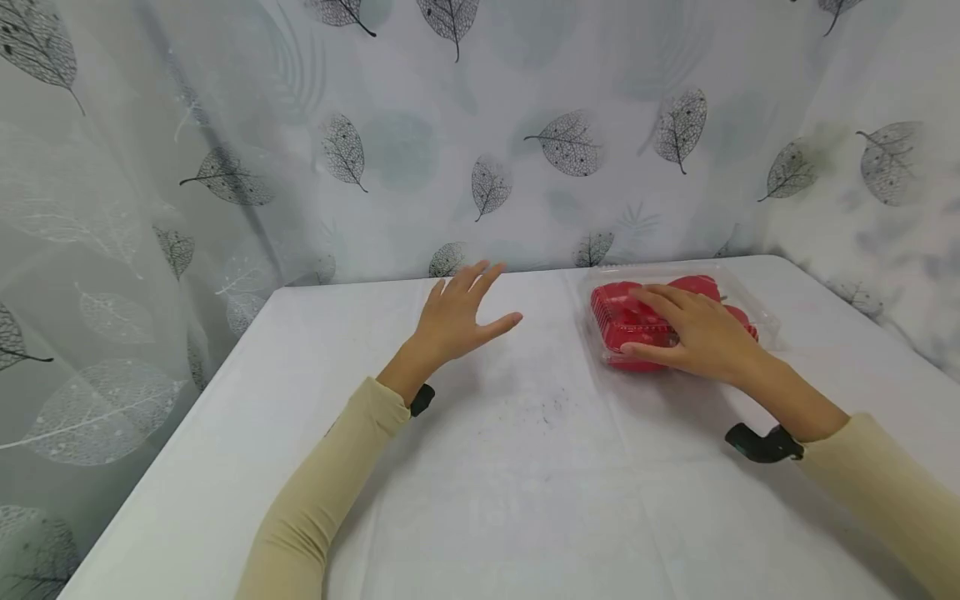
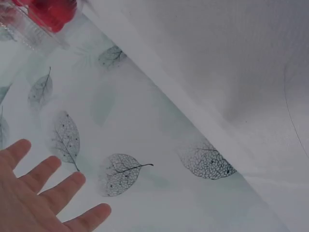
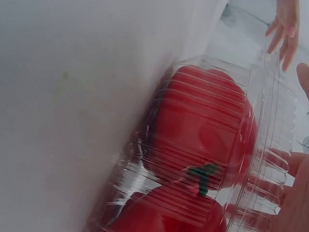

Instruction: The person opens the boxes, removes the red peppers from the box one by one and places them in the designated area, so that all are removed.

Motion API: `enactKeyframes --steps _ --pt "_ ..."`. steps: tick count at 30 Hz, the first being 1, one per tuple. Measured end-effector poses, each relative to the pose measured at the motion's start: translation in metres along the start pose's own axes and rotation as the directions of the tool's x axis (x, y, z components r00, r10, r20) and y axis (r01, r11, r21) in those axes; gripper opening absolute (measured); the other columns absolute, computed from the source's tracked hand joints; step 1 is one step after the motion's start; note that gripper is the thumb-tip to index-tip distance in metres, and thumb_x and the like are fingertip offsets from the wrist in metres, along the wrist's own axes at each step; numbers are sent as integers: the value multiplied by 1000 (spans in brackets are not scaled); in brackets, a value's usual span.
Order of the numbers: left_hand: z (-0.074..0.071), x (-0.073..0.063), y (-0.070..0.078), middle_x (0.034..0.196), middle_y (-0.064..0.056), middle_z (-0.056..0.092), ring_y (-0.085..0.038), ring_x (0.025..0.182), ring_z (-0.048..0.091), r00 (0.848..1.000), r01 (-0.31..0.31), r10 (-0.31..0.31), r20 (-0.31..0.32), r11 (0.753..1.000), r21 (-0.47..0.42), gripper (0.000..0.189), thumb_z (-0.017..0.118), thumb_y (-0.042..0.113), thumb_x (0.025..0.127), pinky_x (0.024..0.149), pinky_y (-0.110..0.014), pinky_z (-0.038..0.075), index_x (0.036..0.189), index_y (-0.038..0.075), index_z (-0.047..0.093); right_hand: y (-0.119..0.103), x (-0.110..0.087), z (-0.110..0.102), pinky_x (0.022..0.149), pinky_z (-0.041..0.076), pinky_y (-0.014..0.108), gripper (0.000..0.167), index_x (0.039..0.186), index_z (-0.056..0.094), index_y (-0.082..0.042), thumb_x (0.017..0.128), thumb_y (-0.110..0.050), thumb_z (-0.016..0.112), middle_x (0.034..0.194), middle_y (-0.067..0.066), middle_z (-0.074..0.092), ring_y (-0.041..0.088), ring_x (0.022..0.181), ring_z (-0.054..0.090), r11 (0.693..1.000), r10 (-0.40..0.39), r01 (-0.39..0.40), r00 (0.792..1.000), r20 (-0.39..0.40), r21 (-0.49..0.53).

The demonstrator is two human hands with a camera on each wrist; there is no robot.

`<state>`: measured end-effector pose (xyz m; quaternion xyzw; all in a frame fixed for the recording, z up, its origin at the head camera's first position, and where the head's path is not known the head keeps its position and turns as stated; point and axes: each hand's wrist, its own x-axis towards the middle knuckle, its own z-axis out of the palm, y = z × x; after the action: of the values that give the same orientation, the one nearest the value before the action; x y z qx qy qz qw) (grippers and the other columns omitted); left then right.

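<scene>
A clear plastic clamshell box stands at the back right of the table, holding red, glossy vegetables that look like bell peppers; one shows a green stem. Over the box reaches my right hand, its fingers extended across the top and the thumb spread apart near the front side. In the right wrist view the fingers show partly through the clear ribbed plastic; whether they press on it is hard to tell. My left hand hovers above the table left of the box, fingers spread, holding nothing.
The table wears a white cloth with faint dark specks near the middle. Behind it and at both sides hangs a pale curtain with a leaf print. A dark strap sits at my right wrist.
</scene>
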<state>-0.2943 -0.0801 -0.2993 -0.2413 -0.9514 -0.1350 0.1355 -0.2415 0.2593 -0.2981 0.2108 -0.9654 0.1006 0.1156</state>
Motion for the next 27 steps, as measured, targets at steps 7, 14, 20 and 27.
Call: enactKeyframes --steps 7,14,20,27 --pt "1 1 5 157 -2 30 -23 144 30 997 -69 69 -34 998 2 75 54 60 92 115 -51 24 154 28 28 0 -4 1 98 33 73 79 144 44 -13 81 -51 72 144 22 42 47 130 37 1000 -10 10 1000 -12 -19" --pt "6 4 11 151 -3 41 -22 137 41 979 -180 180 -94 984 13 71 60 54 90 112 -46 31 150 23 39 2 -6 4 98 33 73 83 142 48 -12 75 -51 78 143 20 44 45 130 36 1000 2 -3 1000 -18 -20" --pt "9 5 17 149 -2 44 -21 133 46 964 -239 240 -117 971 19 69 63 51 89 109 -45 35 147 21 43 3 -8 5 97 33 73 84 142 49 -12 73 -48 81 142 21 45 45 129 37 1000 -15 14 999 -35 -28" --pt "13 5 21 150 -3 42 -24 130 50 956 -272 273 -106 962 26 69 64 51 88 108 -46 36 147 22 43 4 -9 7 97 34 73 83 141 49 -10 74 -45 82 140 22 46 45 128 39 999 -30 28 998 -55 -32"
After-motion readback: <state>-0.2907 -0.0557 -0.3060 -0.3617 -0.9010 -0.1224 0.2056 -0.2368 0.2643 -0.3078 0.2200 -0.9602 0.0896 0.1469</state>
